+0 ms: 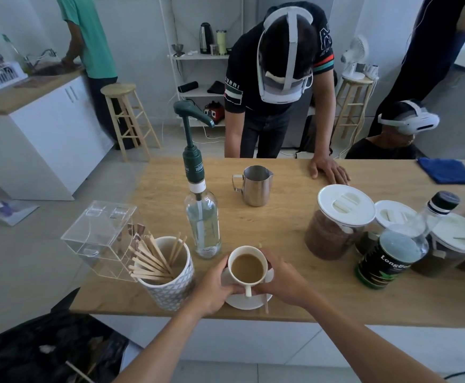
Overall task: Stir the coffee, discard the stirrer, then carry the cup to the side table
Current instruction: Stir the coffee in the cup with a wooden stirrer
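Observation:
A white cup [246, 268] of milky coffee stands on a white saucer [249, 301] near the front edge of the wooden table [281, 222], its handle pointing toward me. My left hand [212, 288] wraps the cup's left side and touches the saucer. My right hand [282, 277] holds the cup's right side. A wooden stirrer [266, 304] lies on the saucer's right edge under my right hand, its tip past the rim.
A patterned mug of several wooden stirrers [167, 272] and a clear acrylic box [101, 236] stand to the left. A pump bottle [202, 214], steel jug [253, 185], jars [336, 222] and a tin [386, 261] surround the cup. A black bin bag [46, 349] lies at lower left. A person leans on the far edge.

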Motion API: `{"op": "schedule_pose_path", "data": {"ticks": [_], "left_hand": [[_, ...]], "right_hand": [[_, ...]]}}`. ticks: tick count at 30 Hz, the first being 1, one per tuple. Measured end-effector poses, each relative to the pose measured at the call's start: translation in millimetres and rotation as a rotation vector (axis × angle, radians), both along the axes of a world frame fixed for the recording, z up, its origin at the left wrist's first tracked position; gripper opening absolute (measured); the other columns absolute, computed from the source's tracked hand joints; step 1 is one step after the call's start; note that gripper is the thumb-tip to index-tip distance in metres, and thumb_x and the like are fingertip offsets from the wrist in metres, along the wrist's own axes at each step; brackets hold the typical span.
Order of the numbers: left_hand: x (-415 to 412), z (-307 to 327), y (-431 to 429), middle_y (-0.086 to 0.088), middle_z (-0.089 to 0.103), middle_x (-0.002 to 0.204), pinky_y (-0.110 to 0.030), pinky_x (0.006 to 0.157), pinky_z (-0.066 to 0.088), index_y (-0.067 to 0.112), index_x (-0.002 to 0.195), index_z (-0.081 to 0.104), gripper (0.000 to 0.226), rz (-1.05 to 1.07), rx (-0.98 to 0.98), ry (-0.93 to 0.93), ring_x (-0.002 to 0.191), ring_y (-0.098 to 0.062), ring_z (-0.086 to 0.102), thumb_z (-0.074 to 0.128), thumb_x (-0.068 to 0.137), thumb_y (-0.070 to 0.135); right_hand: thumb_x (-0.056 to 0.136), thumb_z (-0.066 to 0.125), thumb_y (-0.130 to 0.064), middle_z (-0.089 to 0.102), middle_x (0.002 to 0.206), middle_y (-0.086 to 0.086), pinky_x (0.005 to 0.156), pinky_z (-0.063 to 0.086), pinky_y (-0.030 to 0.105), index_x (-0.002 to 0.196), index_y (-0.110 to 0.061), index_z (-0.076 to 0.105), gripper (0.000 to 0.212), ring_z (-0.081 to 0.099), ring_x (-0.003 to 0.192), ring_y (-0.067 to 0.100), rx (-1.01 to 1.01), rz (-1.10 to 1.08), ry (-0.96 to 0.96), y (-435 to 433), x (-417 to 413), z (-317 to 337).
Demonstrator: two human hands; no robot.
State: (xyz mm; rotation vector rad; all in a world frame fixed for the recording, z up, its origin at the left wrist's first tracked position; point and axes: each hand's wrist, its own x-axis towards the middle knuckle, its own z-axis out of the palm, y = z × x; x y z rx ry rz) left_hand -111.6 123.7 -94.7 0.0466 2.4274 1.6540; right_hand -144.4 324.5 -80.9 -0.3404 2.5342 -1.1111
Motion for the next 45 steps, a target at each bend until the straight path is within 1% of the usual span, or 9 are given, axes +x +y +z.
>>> {"op": "schedule_pose_path", "data": {"ticks": [4,7,11,16,23,27,32,38,45], "left_hand": [[1.1,-2.4,-1.4,0.024,0.062,0.125,-0.010,0.097,0.039,0.033,0.133,0.052,0.074,-0.003,0.024,0.005,0.121,0.008,0.052,0.089,0.070,0.021],[2.1,-5.8,-3.1,0.021,0.061,0.129,-0.021,0.105,0.039,0.031,0.137,0.050,0.078,-0.005,0.015,-0.023,0.124,0.003,0.051,0.089,0.070,0.025],[2.6,-8.3,-5.1,0.019,0.061,0.131,-0.025,0.107,0.039,0.030,0.138,0.049,0.078,-0.001,0.009,-0.042,0.126,0.000,0.051,0.088,0.071,0.025],[4.1,-9.3,-6.9,0.021,0.061,0.129,-0.015,0.102,0.039,0.028,0.139,0.048,0.075,0.003,0.005,-0.064,0.125,0.001,0.051,0.086,0.074,0.020],[3.1,-9.2,-8.1,0.023,0.058,0.131,-0.022,0.105,0.038,0.030,0.141,0.045,0.077,-0.005,-0.044,-0.062,0.126,0.001,0.050,0.085,0.075,0.025],[4.5,-9.9,-10.5,0.018,0.056,0.135,-0.018,0.106,0.035,0.027,0.145,0.041,0.077,-0.011,-0.061,-0.055,0.129,-0.001,0.047,0.081,0.080,0.014],[12.4,-13.8,-13.7,0.012,0.043,0.147,-0.020,0.111,0.028,0.025,0.150,0.030,0.075,-0.010,-0.116,-0.028,0.137,-0.004,0.036,0.069,0.088,0.007],[24.9,-35.2,-16.4,0.011,0.036,0.154,-0.041,0.117,0.030,0.029,0.150,0.030,0.062,0.089,-0.208,0.063,0.143,-0.009,0.031,0.056,0.094,0.026],[41.0,-48.6,-9.3,-0.004,0.028,0.160,-0.038,0.122,0.020,0.012,0.153,0.026,0.057,0.147,-0.452,0.253,0.149,-0.018,0.021,0.030,0.103,0.039]], "right_hand": [[0.057,0.081,-0.051,0.063,0.122,-0.010,0.095,0.047,0.039,0.139,-0.038,0.040,0.092,0.055,0.113,0.016,-0.005,0.004,-0.001,-2.1,0.6,-2.9],[0.059,0.083,-0.047,0.062,0.123,-0.010,0.094,0.047,0.035,0.134,-0.044,0.043,0.086,0.055,0.114,0.013,-0.011,0.000,-0.006,-3.5,1.6,-4.0],[0.060,0.085,-0.044,0.060,0.126,-0.010,0.092,0.045,0.031,0.135,-0.046,0.041,0.087,0.053,0.115,0.012,-0.028,-0.011,-0.006,-4.9,3.0,-4.2],[0.060,0.086,-0.042,0.059,0.128,-0.013,0.094,0.043,0.030,0.138,-0.041,0.042,0.090,0.051,0.119,0.012,-0.034,-0.015,-0.007,-6.6,2.7,-6.6],[0.067,0.084,-0.037,0.055,0.134,-0.011,0.095,0.036,0.031,0.142,-0.038,0.037,0.088,0.043,0.120,0.013,-0.003,-0.002,0.024,-6.5,2.1,-5.8],[0.067,0.086,-0.034,0.053,0.137,-0.008,0.095,0.033,0.029,0.144,-0.032,0.036,0.091,0.042,0.125,0.015,0.025,0.008,0.025,-4.0,1.7,-3.8],[0.062,0.086,-0.043,0.052,0.136,-0.006,0.102,0.042,0.040,0.145,-0.030,0.036,0.098,0.045,0.126,0.018,0.067,-0.038,-0.009,8.0,3.1,-6.3],[0.078,0.076,-0.034,0.053,0.131,-0.006,0.102,0.044,0.036,0.140,-0.026,0.043,0.070,0.048,0.123,0.014,0.088,-0.082,0.012,27.4,19.5,-8.3],[0.098,0.051,-0.028,0.043,0.127,-0.014,0.087,0.042,0.020,0.138,-0.031,0.046,0.041,0.054,0.110,0.009,0.163,-0.018,0.068,38.7,49.3,-22.3]]}}
